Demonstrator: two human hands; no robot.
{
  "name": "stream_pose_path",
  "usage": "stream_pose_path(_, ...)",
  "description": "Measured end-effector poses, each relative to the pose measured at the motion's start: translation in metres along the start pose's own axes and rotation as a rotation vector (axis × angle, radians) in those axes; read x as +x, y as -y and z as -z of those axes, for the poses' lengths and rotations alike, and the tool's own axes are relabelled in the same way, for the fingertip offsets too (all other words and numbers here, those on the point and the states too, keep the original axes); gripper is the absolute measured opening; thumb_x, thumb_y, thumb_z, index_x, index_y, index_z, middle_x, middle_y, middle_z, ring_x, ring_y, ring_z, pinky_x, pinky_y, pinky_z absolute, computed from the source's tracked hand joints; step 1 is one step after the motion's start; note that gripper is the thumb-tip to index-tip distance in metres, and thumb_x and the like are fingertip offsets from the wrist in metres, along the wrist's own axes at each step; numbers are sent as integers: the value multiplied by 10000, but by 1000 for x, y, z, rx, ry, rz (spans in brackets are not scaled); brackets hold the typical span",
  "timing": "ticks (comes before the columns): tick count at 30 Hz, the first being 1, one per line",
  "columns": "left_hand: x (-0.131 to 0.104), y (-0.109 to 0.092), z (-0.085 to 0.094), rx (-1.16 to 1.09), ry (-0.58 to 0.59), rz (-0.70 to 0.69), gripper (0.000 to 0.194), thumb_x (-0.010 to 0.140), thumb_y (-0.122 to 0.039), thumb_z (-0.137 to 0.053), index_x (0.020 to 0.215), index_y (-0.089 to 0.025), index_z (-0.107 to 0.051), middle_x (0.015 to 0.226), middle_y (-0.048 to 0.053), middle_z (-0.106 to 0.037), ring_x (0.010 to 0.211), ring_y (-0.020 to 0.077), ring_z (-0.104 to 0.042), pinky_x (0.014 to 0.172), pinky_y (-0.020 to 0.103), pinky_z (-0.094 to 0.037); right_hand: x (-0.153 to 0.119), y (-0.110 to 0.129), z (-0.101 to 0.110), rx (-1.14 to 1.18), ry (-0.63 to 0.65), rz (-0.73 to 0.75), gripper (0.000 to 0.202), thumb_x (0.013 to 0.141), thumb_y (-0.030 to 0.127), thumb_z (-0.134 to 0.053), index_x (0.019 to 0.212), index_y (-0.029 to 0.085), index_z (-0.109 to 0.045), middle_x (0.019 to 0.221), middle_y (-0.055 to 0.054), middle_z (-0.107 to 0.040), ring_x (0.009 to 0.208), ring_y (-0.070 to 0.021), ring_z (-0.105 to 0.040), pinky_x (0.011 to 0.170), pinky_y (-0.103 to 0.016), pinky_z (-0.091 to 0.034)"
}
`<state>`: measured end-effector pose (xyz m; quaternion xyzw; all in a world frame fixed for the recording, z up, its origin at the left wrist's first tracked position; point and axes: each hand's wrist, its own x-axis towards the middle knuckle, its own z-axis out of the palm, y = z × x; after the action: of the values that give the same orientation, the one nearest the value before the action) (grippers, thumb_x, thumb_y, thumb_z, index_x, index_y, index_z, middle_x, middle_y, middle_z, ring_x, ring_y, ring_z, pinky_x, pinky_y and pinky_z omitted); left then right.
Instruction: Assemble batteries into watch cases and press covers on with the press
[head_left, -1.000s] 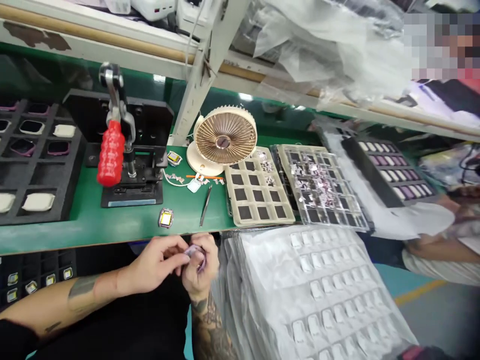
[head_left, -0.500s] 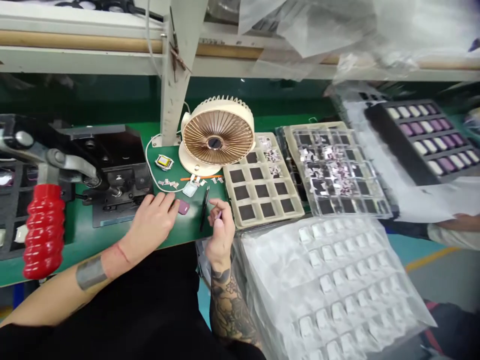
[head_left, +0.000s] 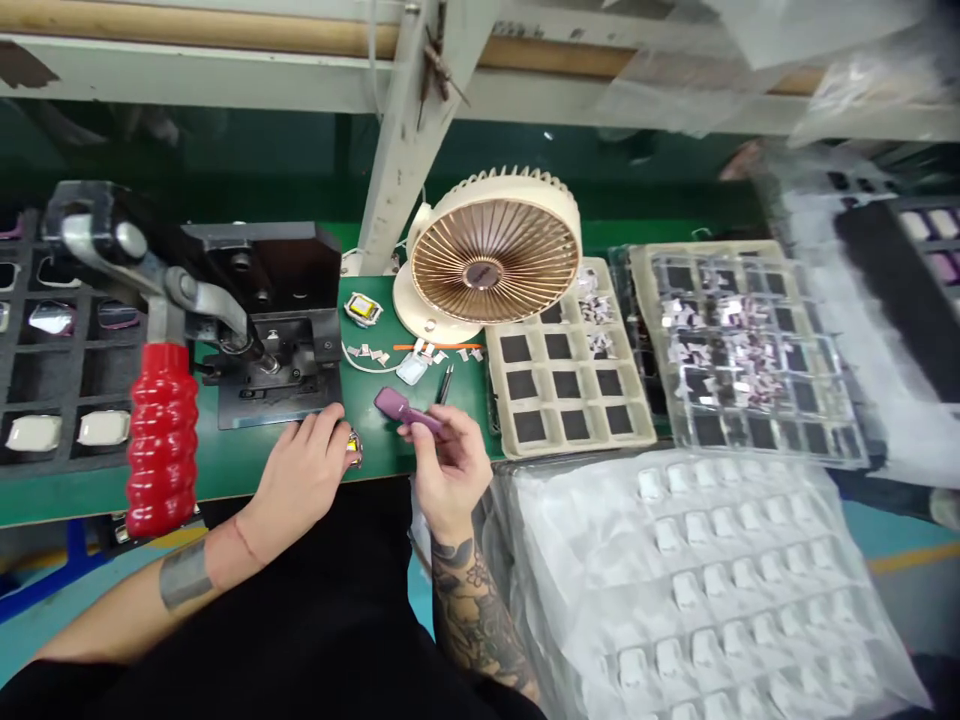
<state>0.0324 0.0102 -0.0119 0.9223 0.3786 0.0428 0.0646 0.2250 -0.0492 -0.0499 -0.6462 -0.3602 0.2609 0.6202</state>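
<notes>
My left hand is closed near the bench's front edge. Its fingertips grip a small watch-like case with a yellow part showing, mostly covered by the fingers. To its right, my right hand pinches a purple piece with a broad rounded head and a narrow stem. The head points left, above the green bench top. Whether head and stem are one part I cannot tell. Tweezers lie just beyond the right hand. Another case with a yellow face and a clear pale piece lie farther back.
A press with a red handle stands on the left, beside a dark compartment tray. The cream fan stands at the back. Right of it are a beige tray, a clear tray of small pieces, and a film-covered tray.
The camera view has shifted left. The purple piece's head, earlier on the bench by my left fingers, now extends from my right hand. A yellow-marked case now shows at my left fingertips.
</notes>
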Motion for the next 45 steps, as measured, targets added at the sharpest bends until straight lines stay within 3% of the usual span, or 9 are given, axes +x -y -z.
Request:
stream_pose_path(5, -14, 5, -10, -128, -96, 40, 321, 1117, -315, -588, 1355, -126, -692, 1404, 211, -684, 1126, 345, -698, 902, 469, -566, 4, 7, -12, 57, 4, -58, 262, 1023, 364, -766, 1236, 215, -734, 1072, -61, -760, 820, -182, -799, 787, -348, -712)
stream_pose_path(10, -26, 4, -9, -274, -77, 90, 313, 1093, -292, -634, 1374, -161, -675, 1412, 202, -689, 1135, 349, -711, 914, 476, -577, 9, 15, -18, 125, 33, -11, 172, 999, 299, -791, 1149, 217, -769, 1343, -105, -685, 881, -163, -786, 774, -348, -744)
stream_pose_path(13, -27, 6, -8, -646, -95, 203, 210, 1091, -237, -622, 1291, -193, -672, 1207, 119, -754, 973, 251, -733, 872, 404, -597, 9, 19, -17, 113, 88, 59, 187, 1012, 256, -767, 1194, 223, -786, 1360, -110, -667, 1029, -201, -788, 891, -409, -759)
stream_pose_path(16, -21, 12, -5, -1085, -134, 397, 361, 1046, -275, -709, 1397, -216, -646, 1086, 49, -772, 808, 167, -716, 743, 300, -586, 6, 23, -17, 72, 155, 120, 275, 1005, 233, -769, 1280, 243, -771, 1379, -128, -691, 1135, -249, -777, 910, -448, -756)
stream_pose_path(22, 0, 21, 3, -1575, -161, 576, 404, 1004, -418, -791, 1271, -124, -714, 738, 13, -748, 623, 162, -723, 606, 258, -555, -2, 28, -33, -91, 252, 342, 379, 963, 158, -798, 1318, 287, -776, 1293, -108, -776, 1254, -315, -746, 1145, -630, -611)
stream_pose_path(29, 1, 23, 2, -1857, -144, 504, 552, 980, -445, -816, 1409, -112, -712, 1096, 156, -853, 898, 293, -860, 788, 380, -694, 0, 27, -36, -185, 244, 375, 358, 985, 163, -756, 1318, 292, -772, 1318, -105, -777, 1229, -312, -744, 1117, -627, -608)
stream_pose_path(36, 0, 19, 1, -1836, -181, 501, 507, 1021, -403, -777, 1450, -141, -708, 1299, 182, -818, 936, 283, -861, 847, 424, -724, 1, 28, -28, -172, 274, 402, 411, 983, 138, -750, 1360, 303, -754, 1359, -108, -764, 1268, -322, -731, 1103, -625, -611)
stream_pose_path(41, -5, 17, -2, -1831, -163, 412, 511, 1031, -354, -763, 1500, -164, -689, 1281, 147, -830, 977, 254, -841, 918, 415, -714, 0, 29, -32, -212, 341, 479, 435, 991, 135, -740, 1386, 318, -741, 1327, -91, -788, 1283, -317, -727, 1148, -663, -583)
stream_pose_path(45, -8, 14, 1, -1784, -169, 457, 472, 1049, -351, -742, 1484, -175, -698, 1305, 136, -822, 976, 236, -836, 949, 407, -704, -5, 29, -35, -223, 393, 498, 434, 1002, 138, -717, 1387, 339, -738, 1352, -82, -779, 1298, -309, -719, 1188, -679, -557)
